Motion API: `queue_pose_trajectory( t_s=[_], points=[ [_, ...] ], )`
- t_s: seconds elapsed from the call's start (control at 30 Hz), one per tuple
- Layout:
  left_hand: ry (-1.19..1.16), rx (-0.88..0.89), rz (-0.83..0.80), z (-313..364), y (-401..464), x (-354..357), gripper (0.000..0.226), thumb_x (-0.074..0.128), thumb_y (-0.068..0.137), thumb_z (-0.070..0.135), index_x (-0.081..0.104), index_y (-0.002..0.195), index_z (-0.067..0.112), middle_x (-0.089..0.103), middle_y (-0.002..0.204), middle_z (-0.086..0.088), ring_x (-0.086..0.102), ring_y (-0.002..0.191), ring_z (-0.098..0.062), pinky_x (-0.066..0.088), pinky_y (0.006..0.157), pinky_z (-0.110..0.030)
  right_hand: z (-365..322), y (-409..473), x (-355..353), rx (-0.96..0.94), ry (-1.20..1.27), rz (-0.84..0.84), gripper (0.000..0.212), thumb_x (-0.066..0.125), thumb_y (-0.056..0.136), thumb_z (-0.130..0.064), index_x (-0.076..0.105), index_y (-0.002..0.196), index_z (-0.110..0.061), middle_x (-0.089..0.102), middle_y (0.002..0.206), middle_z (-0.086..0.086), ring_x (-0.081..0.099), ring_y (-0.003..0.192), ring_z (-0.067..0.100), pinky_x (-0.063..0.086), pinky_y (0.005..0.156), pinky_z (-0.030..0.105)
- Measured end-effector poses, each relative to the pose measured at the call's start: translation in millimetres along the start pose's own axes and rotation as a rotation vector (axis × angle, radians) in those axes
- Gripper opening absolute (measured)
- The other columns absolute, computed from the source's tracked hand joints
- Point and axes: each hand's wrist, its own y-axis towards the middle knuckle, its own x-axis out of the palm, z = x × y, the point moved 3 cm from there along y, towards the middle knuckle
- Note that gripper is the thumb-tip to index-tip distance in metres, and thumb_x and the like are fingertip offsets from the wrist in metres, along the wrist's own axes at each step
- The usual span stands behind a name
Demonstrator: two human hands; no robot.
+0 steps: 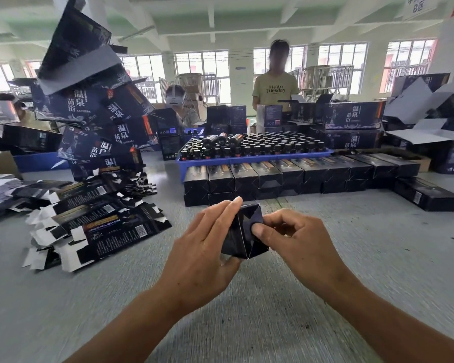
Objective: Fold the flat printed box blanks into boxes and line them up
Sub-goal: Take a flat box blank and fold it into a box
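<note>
Small dark box [243, 233] held mid-air over the grey table [325, 258], end-on to the camera — glossy navy card, square end with diagonal flap creases showing pale cut edges.

Left hand [207, 247] wraps its left side: fingers laid nearly straight along the top face, thumb curled under the bottom corner. Right hand [296, 237] pinches the right edge of the end flaps, thumb pressed flat on the card, other fingers curled behind it.

Flat blanks [97, 224] lie fanned in a loose overlapping pile on the table to the left — black print with barcodes and gold strip, white unprinted tabs sticking out at the ends.

Folded boxes [286, 176] sit just beyond the hands in a row stacked two high, long rectangular prisms, ends toward the camera, touching side by side; one more lies alone at far right.

Behind the row, a blue plastic tray [247, 159] packed with dark round-capped bottles. Larger printed cartons [100, 113] stacked in a leaning tower at left rear. Table surface is matte with fine ribbing.
</note>
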Motion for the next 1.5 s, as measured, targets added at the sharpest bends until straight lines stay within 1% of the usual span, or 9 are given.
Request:
queue_pose_trajectory(
  t_s=[0.27,0.67,0.87,1.0,1.1,1.17,1.27,1.37,1.5],
  points=[
    [-0.054,-0.005,-0.014,3,-1,0,0.099,0.082,0.073,0.022,0.024,0.154,0.022,0.033,0.152,0.006,0.047,0.132,-0.018,0.050,0.092,-0.028,-1,-2,0,-0.036,-0.136,0.068,0.004,0.075,0.086,-0.032,0.071,0.085,-0.033,0.070,0.078,-0.016,0.067,0.077,0.000,0.052,0.065,0.014],
    [-0.054,-0.038,-0.014,-1,-1,0,0.102,0.084,0.072,0.026,0.023,0.155,0.026,0.033,0.148,0.012,0.039,0.132,-0.009,0.031,0.094,-0.014,-3,-1,-2,-0.067,-0.137,-0.008,0.005,0.066,0.086,-0.047,0.063,0.090,-0.045,0.069,0.090,-0.026,0.068,0.084,-0.003,0.059,0.072,0.021],
    [-0.019,0.118,-0.042,2,2,2,0.088,0.066,0.079,0.019,0.025,0.157,0.023,0.032,0.160,0.009,0.029,0.148,-0.013,0.037,0.112,-0.031,-2,-5,3,0.004,-0.107,-0.070,0.067,0.066,0.075,-0.070,0.048,0.135,-0.045,0.062,0.109,-0.025,0.062,0.100,-0.010,0.057,0.074,0.016],
    [0.042,0.140,-0.049,1,1,7,0.101,0.074,0.074,0.006,0.022,0.159,0.021,0.021,0.166,0.004,0.015,0.154,-0.018,0.024,0.121,-0.042,5,-2,7,0.133,0.021,-0.079,0.064,0.072,0.083,-0.042,0.044,0.140,-0.040,0.065,0.107,-0.014,0.068,0.092,-0.002,0.057,0.068,0.017],
    [0.035,-0.055,0.110,-5,2,1,0.089,0.075,0.081,0.010,0.028,0.156,0.018,0.024,0.164,-0.004,0.018,0.152,-0.019,0.025,0.117,-0.046,13,2,5,0.276,0.223,-0.079,0.066,0.072,0.065,-0.029,0.053,0.128,-0.032,0.073,0.094,-0.003,0.072,0.086,0.011,0.058,0.068,0.022],
    [-0.094,-0.317,0.194,-15,3,-7,0.076,0.065,0.091,0.031,0.026,0.155,0.026,0.025,0.162,0.002,0.021,0.147,-0.011,0.028,0.114,-0.040,17,4,3,0.328,0.311,-0.112,0.063,0.072,0.058,-0.022,0.058,0.119,-0.028,0.075,0.091,-0.005,0.073,0.085,0.012,0.057,0.068,0.022],
    [-0.615,-0.616,0.178,-22,6,-12,0.067,0.055,0.087,0.059,0.031,0.148,0.047,0.047,0.147,0.014,0.046,0.131,0.003,0.042,0.104,-0.027,22,5,4,0.374,0.332,-0.164,0.058,0.073,0.055,-0.016,0.063,0.111,-0.023,0.076,0.093,-0.003,0.074,0.088,0.013,0.060,0.072,0.026],
    [-0.956,-0.639,0.145,-22,10,-11,0.042,0.060,0.086,0.047,0.046,0.121,0.064,0.069,0.121,0.015,0.064,0.111,0.002,0.055,0.088,-0.022,22,1,9,0.373,0.186,-0.262,0.056,0.077,0.057,-0.017,0.064,0.112,-0.026,0.076,0.098,-0.009,0.072,0.093,0.007,0.061,0.081,0.031],
    [-1.008,-0.618,0.122,-24,9,-11,0.063,0.076,0.074,0.041,0.051,0.131,0.049,0.072,0.115,0.016,0.068,0.105,-0.003,0.059,0.081,-0.023,17,-1,10,0.337,0.103,-0.266,0.041,0.080,0.083,-0.022,0.059,0.115,-0.036,0.074,0.103,-0.017,0.067,0.095,-0.008,0.055,0.075,0.014]
  ],
)
